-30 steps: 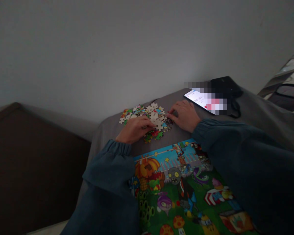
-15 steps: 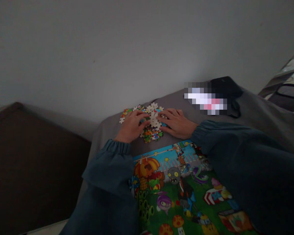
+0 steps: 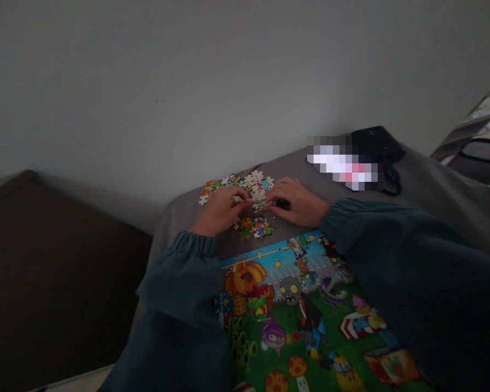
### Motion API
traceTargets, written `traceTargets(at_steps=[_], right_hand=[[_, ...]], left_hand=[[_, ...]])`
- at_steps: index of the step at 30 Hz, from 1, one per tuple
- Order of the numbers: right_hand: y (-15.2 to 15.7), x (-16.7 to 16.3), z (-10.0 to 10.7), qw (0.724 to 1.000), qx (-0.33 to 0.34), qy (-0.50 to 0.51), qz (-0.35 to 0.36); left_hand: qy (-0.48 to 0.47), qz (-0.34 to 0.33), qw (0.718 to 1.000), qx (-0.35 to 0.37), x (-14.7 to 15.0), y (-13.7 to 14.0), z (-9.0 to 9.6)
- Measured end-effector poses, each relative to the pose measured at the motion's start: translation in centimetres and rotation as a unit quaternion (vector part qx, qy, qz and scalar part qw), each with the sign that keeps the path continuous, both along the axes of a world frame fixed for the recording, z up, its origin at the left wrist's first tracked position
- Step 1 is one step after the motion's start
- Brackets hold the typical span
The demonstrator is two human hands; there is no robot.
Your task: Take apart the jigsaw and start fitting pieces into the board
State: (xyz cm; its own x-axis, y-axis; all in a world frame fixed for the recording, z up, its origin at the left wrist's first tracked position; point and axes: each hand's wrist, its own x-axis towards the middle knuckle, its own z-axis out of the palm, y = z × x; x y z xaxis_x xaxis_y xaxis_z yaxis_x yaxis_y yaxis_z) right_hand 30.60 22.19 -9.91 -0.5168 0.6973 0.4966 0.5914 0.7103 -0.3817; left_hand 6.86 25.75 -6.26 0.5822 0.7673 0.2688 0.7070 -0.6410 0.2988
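Note:
A pile of jigsaw puzzle pieces (image 3: 256, 178) lies on grey cloth, some with pale backs up, others showing coloured print. At the pile's left side, my left hand (image 3: 218, 211) has its thumb and fingers closed on the edge of some pale puzzle pieces. My right hand (image 3: 297, 201) pinches puzzle pieces (image 3: 263, 207) at the right, facing the left hand. Whether both hands hold one joined cluster is unclear. Just below the hands sits a smaller group of colourful pieces (image 3: 255, 227). Nearer to me lies a printed cartoon picture sheet (image 3: 281, 305), partly hidden by my sleeves.
The grey cloth surface (image 3: 326, 188) runs along a plain wall (image 3: 188, 98). Toward the back right lie a black object (image 3: 378, 144) and a pixelated item (image 3: 345, 167). A dark brown panel (image 3: 57, 283) stands on the left.
Both hands have gone from spread fingers over the pile to pinching pieces. A few pale pieces are now tilted between the fingers. The picture sheet has stayed put.

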Motion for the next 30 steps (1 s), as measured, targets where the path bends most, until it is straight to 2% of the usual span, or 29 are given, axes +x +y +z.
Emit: traceTargets(at_steps=[4, 8, 10, 13, 21, 30], right_hand=[[0.1, 0.2, 0.1, 0.999, 0.029, -0.038, 0.003], [0.4, 0.4, -0.2, 0.997, 0.007, -0.071, 0.03], [0.4, 0.4, -0.4, 0.997, -0.002, -0.07, 0.02], [0.4, 0.5, -0.4, 0.998, 0.0, -0.06, -0.002], [0.2, 0.2, -0.4, 0.998, 0.017, -0.057, -0.014], [0.4, 0.4, -0.9, 0.997, 0.0, -0.071, -0.005]], left_hand=[[0.0, -0.035, 0.999, 0.02, -0.2, -0.1, 0.4], [0.032, -0.095, 0.993, -0.063, -0.8, -0.2, 0.7], [0.031, -0.091, 0.992, -0.082, -1.2, -0.2, 1.1], [0.041, -0.07, 0.994, -0.07, -1.7, 0.0, 1.4], [0.106, -0.081, 0.99, -0.053, -3.1, 0.6, 1.9], [0.182, -0.058, 0.978, -0.079, -4.2, 0.3, 1.9]])
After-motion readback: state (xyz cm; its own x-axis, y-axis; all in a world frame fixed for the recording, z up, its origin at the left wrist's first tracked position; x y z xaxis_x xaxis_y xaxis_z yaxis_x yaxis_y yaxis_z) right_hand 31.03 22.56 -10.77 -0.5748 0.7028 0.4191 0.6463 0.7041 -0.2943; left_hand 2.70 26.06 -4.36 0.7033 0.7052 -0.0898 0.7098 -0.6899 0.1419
